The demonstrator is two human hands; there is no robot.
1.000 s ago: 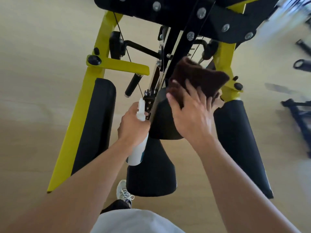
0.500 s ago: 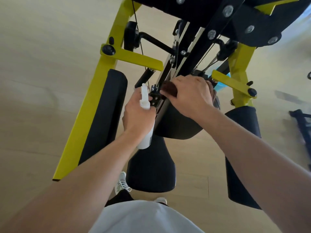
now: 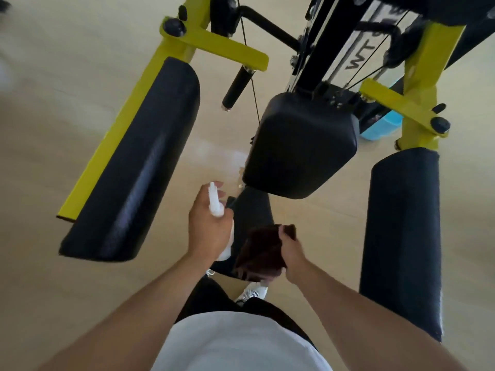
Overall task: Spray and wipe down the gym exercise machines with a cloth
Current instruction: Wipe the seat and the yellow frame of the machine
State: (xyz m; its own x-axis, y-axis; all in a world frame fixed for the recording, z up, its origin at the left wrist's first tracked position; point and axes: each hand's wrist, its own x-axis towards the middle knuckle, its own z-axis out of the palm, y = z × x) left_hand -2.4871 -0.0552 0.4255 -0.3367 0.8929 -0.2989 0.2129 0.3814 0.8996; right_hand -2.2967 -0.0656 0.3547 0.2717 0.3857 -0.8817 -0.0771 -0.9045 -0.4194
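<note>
Now left hand (image 3: 207, 231) grips light, rigid bottle (image 3: 215, 202) mid-body; right hand (image 3: 290, 254) pinches soft, limp cloth (image 3: 258, 251) by its edge.

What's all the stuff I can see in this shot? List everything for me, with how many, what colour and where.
Spray bottle: one, white, in the left hand, nozzle pointing towards the centre pad.
Cloth: one, dark brown, in the right hand, over the seat.
Centre pad: one, black, middle of the machine.
Seat: one, black, below the centre pad, partly hidden by the hands.
Side pads: two, black, long, one left, one right.
Frame: yellow bars with black uprights, top of view.
Handle: one, black, hanging from the left yellow bar.
Blue object: one, on the floor behind the frame; cannot tell what it is.
Floor: pale wood.
Shoes: white, under the seat.
Left hand, right hand: one each, bare.
</note>
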